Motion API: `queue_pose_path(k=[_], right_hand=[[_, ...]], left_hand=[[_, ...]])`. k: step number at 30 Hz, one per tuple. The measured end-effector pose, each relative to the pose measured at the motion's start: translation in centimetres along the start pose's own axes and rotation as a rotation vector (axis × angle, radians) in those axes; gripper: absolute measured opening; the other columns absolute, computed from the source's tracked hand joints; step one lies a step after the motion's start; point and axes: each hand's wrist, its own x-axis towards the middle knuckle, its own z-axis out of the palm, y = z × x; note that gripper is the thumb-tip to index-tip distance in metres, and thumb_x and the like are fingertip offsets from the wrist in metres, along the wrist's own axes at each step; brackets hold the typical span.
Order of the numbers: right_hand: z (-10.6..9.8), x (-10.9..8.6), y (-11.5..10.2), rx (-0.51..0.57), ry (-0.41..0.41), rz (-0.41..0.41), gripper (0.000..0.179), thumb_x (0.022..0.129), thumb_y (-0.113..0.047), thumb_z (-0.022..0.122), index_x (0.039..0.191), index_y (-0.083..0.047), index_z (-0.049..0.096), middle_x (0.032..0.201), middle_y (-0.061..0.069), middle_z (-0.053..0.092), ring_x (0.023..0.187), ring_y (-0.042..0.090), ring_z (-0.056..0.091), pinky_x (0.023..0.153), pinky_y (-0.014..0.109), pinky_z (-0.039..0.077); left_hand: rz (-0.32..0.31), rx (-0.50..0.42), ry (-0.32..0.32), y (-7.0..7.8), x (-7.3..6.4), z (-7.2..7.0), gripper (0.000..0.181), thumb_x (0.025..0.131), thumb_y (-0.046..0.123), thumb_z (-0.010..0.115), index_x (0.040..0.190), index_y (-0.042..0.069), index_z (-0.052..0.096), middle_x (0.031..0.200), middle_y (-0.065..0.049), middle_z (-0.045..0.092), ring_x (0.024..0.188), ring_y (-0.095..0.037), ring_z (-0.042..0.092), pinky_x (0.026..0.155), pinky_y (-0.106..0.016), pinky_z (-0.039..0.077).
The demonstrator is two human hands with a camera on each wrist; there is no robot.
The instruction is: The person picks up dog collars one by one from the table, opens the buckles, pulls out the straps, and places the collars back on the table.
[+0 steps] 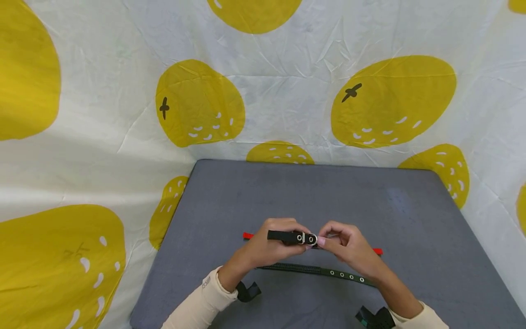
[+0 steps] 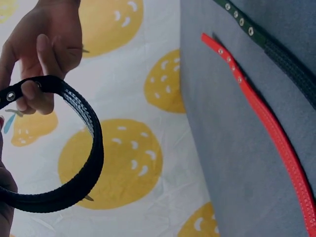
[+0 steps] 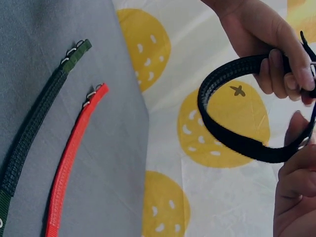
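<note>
A black collar (image 1: 283,236) with metal eyelets is bent round into a loop, held up above the table between both hands. My left hand (image 1: 263,249) grips it near the buckle (image 1: 303,237), the strap's free end sticking out to the left. With thumb and fingers, my right hand (image 1: 349,242) pinches the collar at its metal ring (image 1: 314,240). The loop's padded band (image 2: 96,148) hangs below the hands in the left wrist view and also shows as a padded band (image 3: 217,126) in the right wrist view. Fingers partly hide the buckle area.
On the grey table (image 1: 312,196) lie a red collar (image 2: 271,123), mostly behind the hands in the head view, and a dark green collar (image 1: 304,268) nearer the person. A white cloth (image 1: 287,100) with yellow fruit prints hangs behind and beside the table.
</note>
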Motion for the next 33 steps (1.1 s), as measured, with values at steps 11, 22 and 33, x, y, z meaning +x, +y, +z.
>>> queue_pose_path(k=[11, 22, 33], right_hand=[[0.19, -0.06, 0.1, 0.005, -0.023, -0.046, 0.012, 0.098, 0.006, 0.055, 0.099, -0.004, 0.062, 0.053, 0.01, 0.031, 0.042, 0.017, 0.023, 0.035, 0.024, 0.024], [0.21, -0.06, 0.01, -0.029, -0.017, -0.066, 0.013, 0.097, 0.006, 0.056, 0.09, -0.006, 0.058, 0.053, 0.011, 0.034, 0.043, 0.011, 0.031, 0.036, 0.024, 0.029], [-0.49, -0.12, -0.23, 0.051, -0.035, -0.051, 0.018, 0.098, 0.006, 0.053, 0.083, -0.005, 0.05, 0.071, 0.001, 0.042, 0.049, 0.021, 0.028, 0.042, 0.036, 0.029]], left_hand=[[0.043, -0.016, -0.021, -0.39, 0.02, 0.3, 0.02, 0.087, 0.001, 0.077, 0.106, 0.006, 0.073, 0.088, -0.002, 0.069, 0.072, 0.001, 0.052, 0.065, -0.016, 0.05], [0.137, 0.015, -0.029, -0.33, 0.11, 0.26, 0.024, 0.084, 0.004, 0.08, 0.107, 0.004, 0.072, 0.085, 0.0, 0.067, 0.071, 0.0, 0.052, 0.064, -0.015, 0.048], [0.136, 0.161, -0.018, 0.2, 0.01, -0.1, 0.024, 0.085, 0.01, 0.081, 0.107, 0.008, 0.073, 0.08, 0.002, 0.064, 0.065, 0.001, 0.045, 0.06, -0.011, 0.04]])
